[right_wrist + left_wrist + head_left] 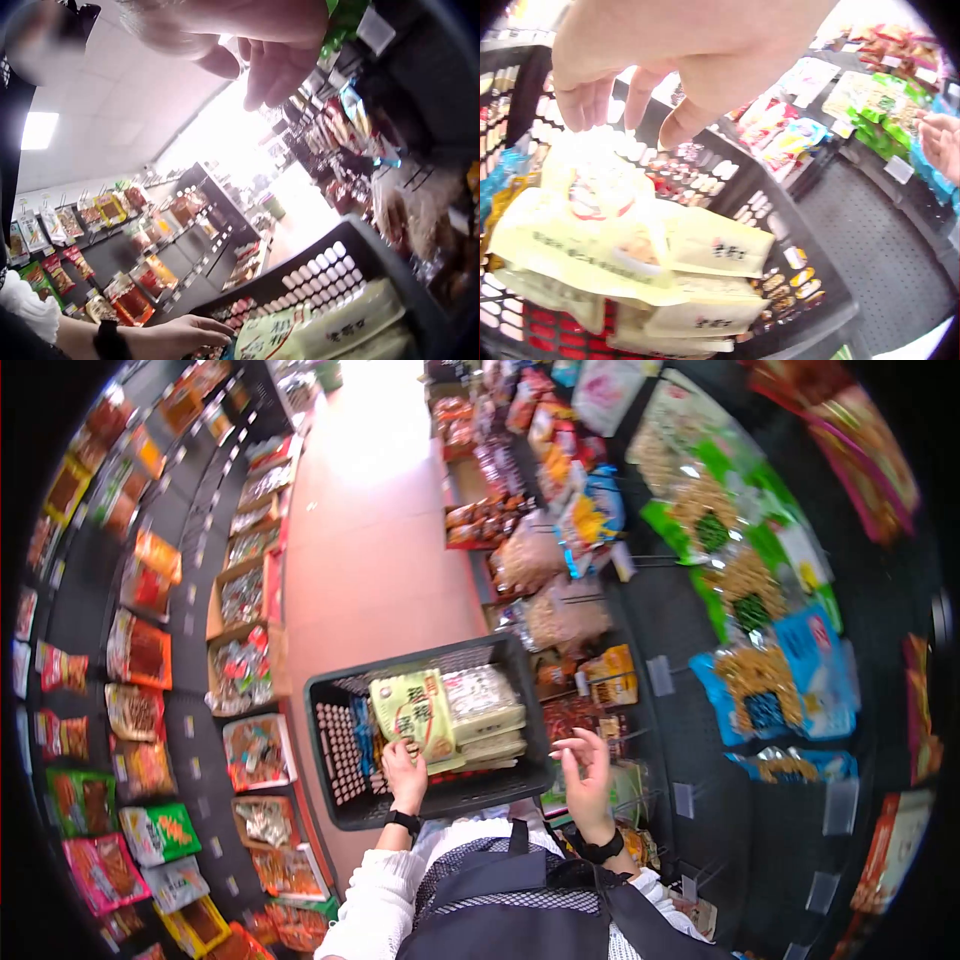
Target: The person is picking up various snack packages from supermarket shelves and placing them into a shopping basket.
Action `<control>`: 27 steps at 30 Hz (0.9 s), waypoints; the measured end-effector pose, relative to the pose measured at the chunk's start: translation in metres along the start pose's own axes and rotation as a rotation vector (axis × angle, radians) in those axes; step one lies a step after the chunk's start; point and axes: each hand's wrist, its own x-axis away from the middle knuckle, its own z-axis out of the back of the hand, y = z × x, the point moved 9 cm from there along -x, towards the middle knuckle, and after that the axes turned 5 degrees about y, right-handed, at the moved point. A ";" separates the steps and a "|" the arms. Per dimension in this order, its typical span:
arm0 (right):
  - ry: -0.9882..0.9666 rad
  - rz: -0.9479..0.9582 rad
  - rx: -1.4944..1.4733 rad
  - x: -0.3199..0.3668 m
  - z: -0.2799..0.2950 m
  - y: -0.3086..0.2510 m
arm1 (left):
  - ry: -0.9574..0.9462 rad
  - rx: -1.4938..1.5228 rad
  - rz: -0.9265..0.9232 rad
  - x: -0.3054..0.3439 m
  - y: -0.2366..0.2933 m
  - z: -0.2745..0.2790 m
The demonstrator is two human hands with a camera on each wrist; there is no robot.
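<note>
Dark apron point(520, 900) is seen nearest, below both wrists. Left hand point(405, 768) is stretched into the black basket point(335, 760), its relaxed fingers apparently laid on the yellow-green packet point(413, 710) topping a stack; nothing is gripped. Right hand point(587, 775) is held loosely open, empty, just beside the basket's right wall
</note>
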 end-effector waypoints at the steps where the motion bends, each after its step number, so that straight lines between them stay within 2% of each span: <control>1: -0.089 -0.042 0.041 0.004 -0.024 0.010 | 0.051 -0.054 0.060 -0.001 -0.019 0.014; 2: -0.178 -0.076 0.089 0.009 -0.047 0.019 | 0.103 -0.100 0.117 -0.003 -0.036 0.024; 5: -0.406 -0.119 0.169 0.028 -0.110 0.038 | 0.077 -0.194 0.344 -0.011 -0.100 0.021; 8: -0.599 -0.165 0.253 0.048 -0.161 0.054 | -0.013 -0.103 0.528 -0.009 -0.178 -0.027; 11: -0.702 -0.171 0.298 0.062 -0.195 0.060 | -0.044 -0.078 0.578 -0.008 -0.224 -0.059; 12: -0.720 -0.176 0.308 0.064 -0.203 0.061 | -0.142 -0.083 0.708 -0.009 -0.234 -0.063; 15: -0.770 -0.258 0.315 0.072 -0.219 0.073 | -0.240 -0.065 0.629 -0.025 -0.236 -0.065; 16: -0.779 -0.263 0.323 0.073 -0.222 0.077 | -0.245 -0.061 0.641 -0.027 -0.239 -0.065; 18: -0.792 -0.249 0.355 0.073 -0.233 0.087 | -0.381 -0.008 0.690 -0.037 -0.248 -0.068; 19: -0.796 -0.240 0.360 0.071 -0.237 0.087 | -0.295 -0.064 0.637 -0.045 -0.242 -0.056; 22: -0.804 -0.301 0.348 0.074 -0.236 0.090 | -0.401 -0.087 0.628 -0.039 -0.221 -0.040; 27: -0.813 -0.310 0.302 0.075 -0.237 0.075 | -0.266 -0.153 0.461 -0.015 -0.169 0.010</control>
